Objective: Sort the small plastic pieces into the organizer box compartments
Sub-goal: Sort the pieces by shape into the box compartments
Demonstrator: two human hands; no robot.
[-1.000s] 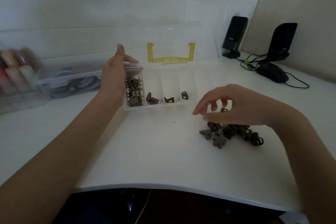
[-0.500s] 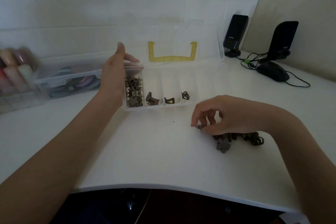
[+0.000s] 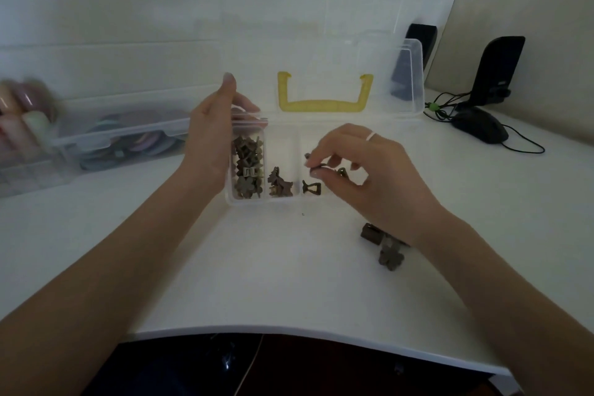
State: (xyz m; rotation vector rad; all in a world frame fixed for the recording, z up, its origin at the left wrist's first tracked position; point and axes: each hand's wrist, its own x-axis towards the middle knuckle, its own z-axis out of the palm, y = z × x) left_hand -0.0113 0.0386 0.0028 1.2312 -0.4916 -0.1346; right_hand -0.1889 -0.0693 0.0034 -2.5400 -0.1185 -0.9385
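Clear plastic, that is what my left hand (image 3: 213, 135) rests against: the left end of the organizer box (image 3: 247, 202), which sits open on the white desk (image 3: 257, 267). My palm lies flat along its side wall, the fingers mostly straight, the thumb up at the far corner and the fingertips curving over the back rim. The lid (image 3: 401, 74) stands up behind, with a yellow handle (image 3: 321, 104) showing through it.

My right hand (image 3: 369, 177) hangs over the middle of the box. Thumb and forefinger pinch a small dark piece (image 3: 318, 166) just above the third compartment from the left; the other fingers are loosely curled behind, and there is a pale ring on one of them.

The leftmost compartment holds a heap of brown pieces (image 3: 248, 170), clover shapes among them. The next has a few more pieces (image 3: 279, 185) at its near end. The third has one open-framed piece (image 3: 311, 187) at the near wall, right beneath my pinch. Another bit shows beside my thumb, though I cannot tell which compartment it lies in.

The unsorted pile (image 3: 384, 246) lies on the desk near my right wrist, which partly hides it.

To the left sits another clear box (image 3: 122, 138) with round coloured things inside, blurred. At the far right are two black speakers (image 3: 498, 71), a dark mouse (image 3: 480, 128) and their cables.
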